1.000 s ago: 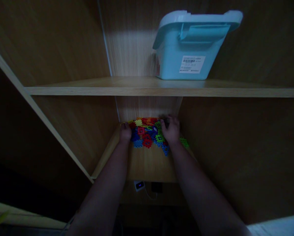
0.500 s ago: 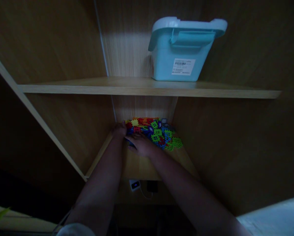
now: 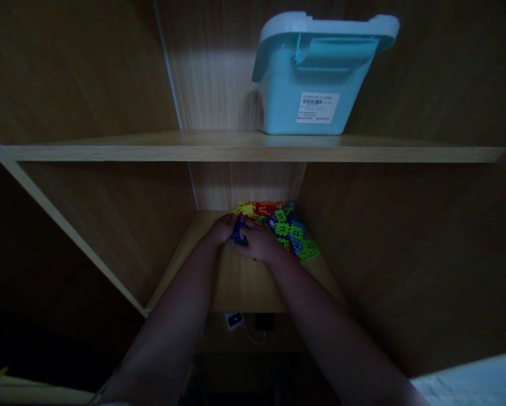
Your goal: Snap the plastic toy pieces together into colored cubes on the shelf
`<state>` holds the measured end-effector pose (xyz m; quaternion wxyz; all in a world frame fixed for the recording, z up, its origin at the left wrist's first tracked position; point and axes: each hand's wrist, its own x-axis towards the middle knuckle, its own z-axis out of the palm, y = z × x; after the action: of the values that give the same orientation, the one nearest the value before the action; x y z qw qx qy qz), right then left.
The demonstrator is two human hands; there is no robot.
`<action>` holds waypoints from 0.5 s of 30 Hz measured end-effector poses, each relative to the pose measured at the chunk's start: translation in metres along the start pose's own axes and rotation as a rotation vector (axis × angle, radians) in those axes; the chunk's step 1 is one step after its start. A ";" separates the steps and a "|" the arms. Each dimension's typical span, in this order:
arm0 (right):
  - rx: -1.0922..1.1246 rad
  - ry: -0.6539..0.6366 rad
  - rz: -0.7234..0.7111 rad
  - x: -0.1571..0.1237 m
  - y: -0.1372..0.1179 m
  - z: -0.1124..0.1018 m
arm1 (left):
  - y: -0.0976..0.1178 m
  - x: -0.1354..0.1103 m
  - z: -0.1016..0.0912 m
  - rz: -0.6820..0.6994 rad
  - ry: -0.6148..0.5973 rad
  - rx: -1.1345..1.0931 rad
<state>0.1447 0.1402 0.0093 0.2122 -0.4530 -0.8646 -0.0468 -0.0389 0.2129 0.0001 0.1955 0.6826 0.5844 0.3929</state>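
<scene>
A heap of colourful interlocking plastic building pieces [image 3: 282, 228], green, red, yellow, orange and blue, lies at the back of the lower shelf. My left hand [image 3: 224, 227] presses against the heap's left side, fingers extended along it and nothing gripped. Beside it, my right hand [image 3: 259, 241] curves over the front of the heap, with dark blue pieces [image 3: 239, 232] between its thumb and fingers. Part of the heap is hidden behind the right hand.
Above is a shelf board [image 3: 151, 152] bearing a light blue lidded storage box [image 3: 307, 79] with a white label. Wooden side panels [image 3: 388, 242] close in the lower shelf [image 3: 236, 287]. Below its front edge sits a small white device [image 3: 235, 320] with a cable.
The left part of the heap has shifted right, along with both hands, baring shelf surface at the left. The right hand's fingers have curled more around the blue pieces. The view has moved slightly.
</scene>
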 end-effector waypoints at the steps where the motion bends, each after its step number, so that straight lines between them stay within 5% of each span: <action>1: 0.003 0.002 0.017 -0.001 0.004 -0.001 | 0.002 -0.001 0.001 0.020 -0.047 -0.020; 8: 0.057 0.043 0.140 -0.007 0.039 -0.008 | 0.007 -0.007 0.005 0.086 -0.186 -0.042; 15: 0.087 0.051 0.193 -0.011 0.049 -0.016 | 0.007 -0.004 0.008 0.137 -0.108 -0.006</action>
<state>0.1947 0.1564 0.0140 0.2572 -0.5232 -0.8125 -0.0001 -0.0281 0.2088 -0.0012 0.2012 0.7405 0.5238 0.3698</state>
